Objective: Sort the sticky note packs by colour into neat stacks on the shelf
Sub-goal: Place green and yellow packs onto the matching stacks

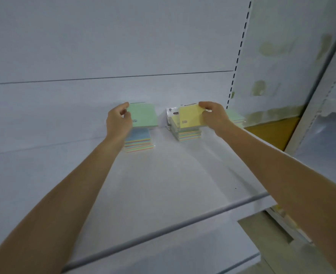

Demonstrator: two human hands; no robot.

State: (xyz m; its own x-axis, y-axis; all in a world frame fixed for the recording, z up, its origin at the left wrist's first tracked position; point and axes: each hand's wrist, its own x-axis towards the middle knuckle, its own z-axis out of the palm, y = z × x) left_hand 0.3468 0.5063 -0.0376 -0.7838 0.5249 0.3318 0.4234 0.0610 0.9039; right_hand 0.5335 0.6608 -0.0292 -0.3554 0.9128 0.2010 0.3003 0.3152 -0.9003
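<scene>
A: Your left grip (119,120) pinches the green pack (143,115) by its left edge and holds it over the blue-topped stack (140,140), far back on the shelf (163,184).

B: That looks like the wrong home for it. The green-topped stack (236,116) lies well off to your right, beyond your right grip (214,115). So the pack has to go rightwards from your left grip, across the middle stack (189,134).

A: Your right grip is the nearer one to that green-topped stack, but it is occupied. It grasps the yellow pack (191,117) by its right edge, over the middle stack. That stack's upper packs look yellow, and a white label shows behind.

B: The packs are near square, so you have no long axis to mind. Just keep their edges in line with the back panel (104,46). Your green pack is turned slightly off that line.

A: Both your forearms reach forward and deep into the shelf, converging a little. The two packs are near each other but apart.

B: I'd set the yellow one down first. Then either pass the green pack across to your right grip or carry it over with your left arm.
</scene>
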